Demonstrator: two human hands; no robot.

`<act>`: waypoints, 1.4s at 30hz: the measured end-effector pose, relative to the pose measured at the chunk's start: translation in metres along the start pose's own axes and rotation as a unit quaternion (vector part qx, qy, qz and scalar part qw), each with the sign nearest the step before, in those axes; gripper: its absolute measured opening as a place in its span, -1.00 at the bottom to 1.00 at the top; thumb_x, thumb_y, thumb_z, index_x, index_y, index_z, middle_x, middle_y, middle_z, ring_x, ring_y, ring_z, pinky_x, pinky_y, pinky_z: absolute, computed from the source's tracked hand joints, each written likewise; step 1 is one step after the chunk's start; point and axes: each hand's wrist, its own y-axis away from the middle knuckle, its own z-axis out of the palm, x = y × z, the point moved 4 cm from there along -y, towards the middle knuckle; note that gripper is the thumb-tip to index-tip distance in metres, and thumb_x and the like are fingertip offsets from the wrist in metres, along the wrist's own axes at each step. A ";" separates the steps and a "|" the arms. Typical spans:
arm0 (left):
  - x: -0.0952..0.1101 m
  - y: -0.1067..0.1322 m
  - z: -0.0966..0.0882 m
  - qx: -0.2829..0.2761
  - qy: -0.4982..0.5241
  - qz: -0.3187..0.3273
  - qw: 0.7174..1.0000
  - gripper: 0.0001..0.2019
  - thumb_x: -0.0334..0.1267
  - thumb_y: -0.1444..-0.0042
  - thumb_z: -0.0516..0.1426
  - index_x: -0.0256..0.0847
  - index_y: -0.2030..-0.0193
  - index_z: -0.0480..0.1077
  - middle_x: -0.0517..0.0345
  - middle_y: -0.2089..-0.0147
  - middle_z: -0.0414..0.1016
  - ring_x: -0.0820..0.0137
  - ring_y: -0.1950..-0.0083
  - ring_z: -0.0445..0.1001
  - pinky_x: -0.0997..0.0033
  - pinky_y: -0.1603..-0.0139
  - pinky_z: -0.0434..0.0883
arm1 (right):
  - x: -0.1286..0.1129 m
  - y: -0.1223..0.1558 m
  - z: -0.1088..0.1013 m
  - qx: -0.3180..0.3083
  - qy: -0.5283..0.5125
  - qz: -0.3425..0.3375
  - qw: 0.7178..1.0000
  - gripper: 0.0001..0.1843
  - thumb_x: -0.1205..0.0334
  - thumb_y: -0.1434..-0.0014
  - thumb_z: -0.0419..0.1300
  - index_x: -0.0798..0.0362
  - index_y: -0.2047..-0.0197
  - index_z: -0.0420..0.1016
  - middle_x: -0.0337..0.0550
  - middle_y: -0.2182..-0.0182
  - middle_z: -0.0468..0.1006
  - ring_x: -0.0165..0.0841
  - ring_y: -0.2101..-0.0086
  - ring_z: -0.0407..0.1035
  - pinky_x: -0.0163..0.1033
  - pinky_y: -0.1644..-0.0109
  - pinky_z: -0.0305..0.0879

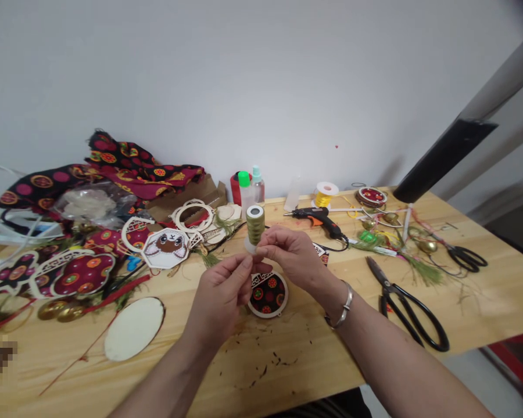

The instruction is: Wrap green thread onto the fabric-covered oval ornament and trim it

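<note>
My left hand (226, 290) and my right hand (290, 255) meet above the middle of the table, thumbs and forefingers pinched close together. What they pinch is too small to make out. Right behind the fingertips stands a spool of olive-green thread (255, 223), upright. Beneath my hands lies a round ornament (268, 296) with black flowered fabric and a pale fretwork rim; the left fingers hide part of it. A silver bracelet circles the right wrist.
Black-handled scissors (412, 307) lie at the right, a glue gun (316, 219) behind them. A yellow spool (325, 195) and bottles (244, 191) stand near the wall. Fabric (126, 159) and ornaments crowd the left, with a cream oval disc (134, 329) in front. Dark scraps dot the near tabletop.
</note>
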 end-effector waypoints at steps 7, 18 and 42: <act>0.000 -0.002 -0.004 0.020 -0.072 0.019 0.997 -0.82 -0.22 0.06 0.25 -0.32 0.36 0.54 0.06 0.46 0.54 0.64 0.66 0.06 0.57 0.66 0.02 | 0.003 0.001 0.001 0.003 0.010 -0.009 1.000 -0.87 0.36 0.00 0.23 0.10 0.55 0.42 -0.27 0.49 0.43 -0.47 0.41 0.30 -0.33 0.29 0.25; 0.023 -0.002 -0.017 0.082 -0.048 0.115 0.989 -0.89 -0.28 0.03 0.22 -0.29 0.40 0.50 0.13 0.47 0.51 0.66 0.64 0.06 0.58 0.64 -0.01 | 0.006 0.006 0.008 -0.095 0.246 -0.032 0.964 -0.88 0.37 -0.09 0.18 0.08 0.39 0.57 -0.19 0.44 0.54 -0.43 0.39 0.35 -0.33 0.29 0.20; 0.025 -0.004 -0.023 0.118 -0.023 0.135 0.984 -0.88 -0.27 0.03 0.22 -0.29 0.39 0.50 0.15 0.49 0.49 0.65 0.64 0.03 0.56 0.66 -0.06 | 0.012 0.030 0.036 -0.210 0.446 0.073 0.867 -0.80 0.28 0.04 0.11 0.10 0.61 0.49 -0.15 0.65 0.47 -0.48 0.66 0.12 -0.31 0.57 -0.12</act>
